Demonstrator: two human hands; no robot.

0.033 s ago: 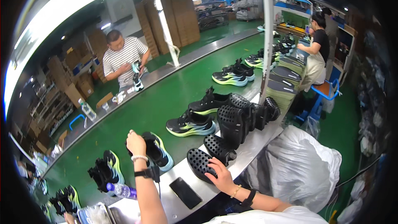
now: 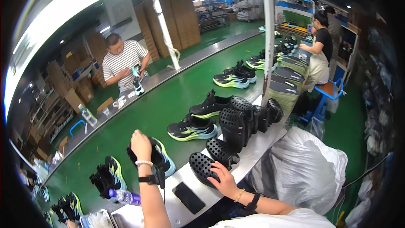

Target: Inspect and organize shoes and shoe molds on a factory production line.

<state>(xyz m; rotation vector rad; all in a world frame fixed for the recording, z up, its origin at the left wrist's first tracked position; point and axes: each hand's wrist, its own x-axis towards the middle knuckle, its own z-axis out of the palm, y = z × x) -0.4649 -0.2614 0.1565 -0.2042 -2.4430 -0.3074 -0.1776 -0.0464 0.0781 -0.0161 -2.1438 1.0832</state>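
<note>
My left hand (image 2: pixel 141 147) is over the green belt, its fingers curled at a black sneaker (image 2: pixel 131 153) that it partly covers; the fingertips are hard to make out. Right beside it lies the mate, a black sneaker with a yellow-to-blue sole (image 2: pixel 165 160). My right hand (image 2: pixel 224 180) rests with spread fingers on the edge of a black perforated shoe form (image 2: pixel 201 166) on the metal ledge. Behind that form lies another perforated form (image 2: pixel 220 150), and several more stand upright (image 2: pixel 233 128) farther right. A dark phone (image 2: pixel 188 197) lies between my arms.
More sneakers (image 2: pixel 192 127) stand along the belt. A purple-labelled bottle (image 2: pixel 125 196) lies left of my forearm. Stacked insoles (image 2: pixel 285 82) and a white post (image 2: pixel 267 38) are at right, above a large plastic bag (image 2: pixel 310 169). A person in stripes (image 2: pixel 125 63) works across the belt.
My left hand has shifted slightly right, toward the mate of the sneaker it covers. The right hand stays on the shoe form. The whole view has moved a little.
</note>
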